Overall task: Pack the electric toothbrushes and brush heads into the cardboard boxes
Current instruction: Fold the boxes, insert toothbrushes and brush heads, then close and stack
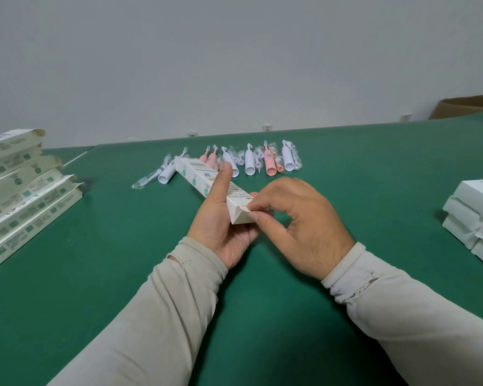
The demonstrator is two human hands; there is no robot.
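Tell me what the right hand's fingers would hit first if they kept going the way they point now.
The right hand points left, its fingers already pinching the end flap of the cardboard box. Straight on, they would press into that box end, then the left hand gripping it; depth is uncertain.

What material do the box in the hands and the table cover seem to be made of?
Box: thin printed cardboard, matte; the end flap folds under the right hand. Table cover: probably green felt or a mat, dull, without reflections.
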